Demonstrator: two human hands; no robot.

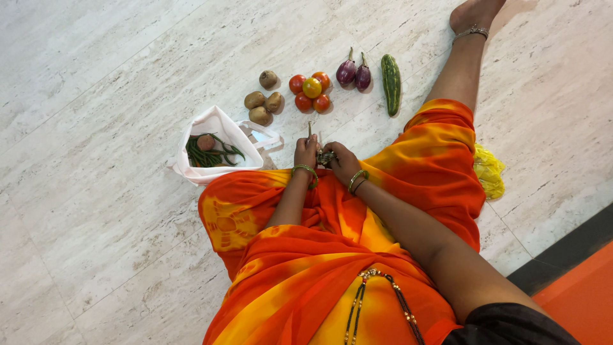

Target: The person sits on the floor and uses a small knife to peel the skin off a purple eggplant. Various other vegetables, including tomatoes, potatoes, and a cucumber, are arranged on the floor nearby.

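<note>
Both hands closed around small green pods.
Left hand [306, 152], right hand [341, 161] gripping pods [325, 156]; loose hold risks scattering onto floor [96, 96].

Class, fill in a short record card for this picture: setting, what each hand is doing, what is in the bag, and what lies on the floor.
Setting: person seated on pale marble floor
Left hand: holds small green vegetables, kind unclear
Right hand: holds the same bunch
White bag: long green pods, one round brownish item
Floor row: four potatoes, five tomatoes, two aubergines, one cucumber
</note>
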